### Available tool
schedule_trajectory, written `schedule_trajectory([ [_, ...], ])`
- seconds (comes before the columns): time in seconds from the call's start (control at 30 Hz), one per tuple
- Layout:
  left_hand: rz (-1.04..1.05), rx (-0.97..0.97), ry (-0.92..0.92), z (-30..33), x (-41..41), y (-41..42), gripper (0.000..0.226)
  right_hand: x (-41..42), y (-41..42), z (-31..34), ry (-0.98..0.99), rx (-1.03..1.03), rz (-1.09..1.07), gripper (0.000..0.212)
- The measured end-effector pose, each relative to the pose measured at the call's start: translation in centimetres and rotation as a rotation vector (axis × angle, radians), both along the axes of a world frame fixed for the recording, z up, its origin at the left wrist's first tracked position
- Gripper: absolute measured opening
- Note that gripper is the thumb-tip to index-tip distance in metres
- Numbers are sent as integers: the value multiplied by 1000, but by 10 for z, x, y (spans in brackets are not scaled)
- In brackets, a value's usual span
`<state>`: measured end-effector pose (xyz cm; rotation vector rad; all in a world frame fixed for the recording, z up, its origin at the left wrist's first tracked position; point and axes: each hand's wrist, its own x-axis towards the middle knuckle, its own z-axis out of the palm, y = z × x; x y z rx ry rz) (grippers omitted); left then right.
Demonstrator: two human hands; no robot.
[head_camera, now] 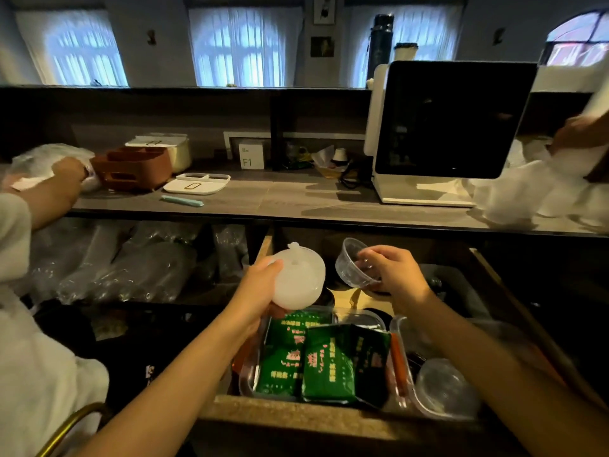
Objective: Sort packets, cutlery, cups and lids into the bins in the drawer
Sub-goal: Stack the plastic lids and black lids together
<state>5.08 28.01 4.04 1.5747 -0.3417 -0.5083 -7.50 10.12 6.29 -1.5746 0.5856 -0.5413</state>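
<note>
My left hand (pixel 260 291) grips a bagged stack of white lids (pixel 298 280) above the open drawer (pixel 296 410). My right hand (pixel 392 275) pinches the rim of a small clear plastic cup (pixel 351 262), tilted, over the back of the drawer. Below, a clear bin (pixel 250 374) holds green packets (pixel 326 361). To its right a second clear bin (pixel 400 328) holds orange-red sticks (pixel 397 361) and a clear lid or cup (pixel 443 384).
A counter (pixel 296 199) runs above the drawer with a white screen device (pixel 451 127), a brown organiser (pixel 131 166), a white tray (pixel 197 184) and a teal pen (pixel 183 201). Another person's hand (pixel 66 174) works at the left; bagged cups (pixel 131 265) lie on the shelf below.
</note>
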Motion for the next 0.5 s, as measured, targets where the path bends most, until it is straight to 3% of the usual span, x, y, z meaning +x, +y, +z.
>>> schedule_trajectory([
  [0.13,-29,183,-123,-16,-25,4,24,-33,13,-4,46,98,63,15],
  [0.23,-104,269,-133,-31,-37,12,19,-53,20,-14,44,24,127,18],
  [0.33,-119,401,-285,-43,-47,20,23,-63,26,-19,97,-41,107,19],
  [0.5,-160,414,-348,-48,-55,26,13,-72,30,-17,141,-63,71,17],
])
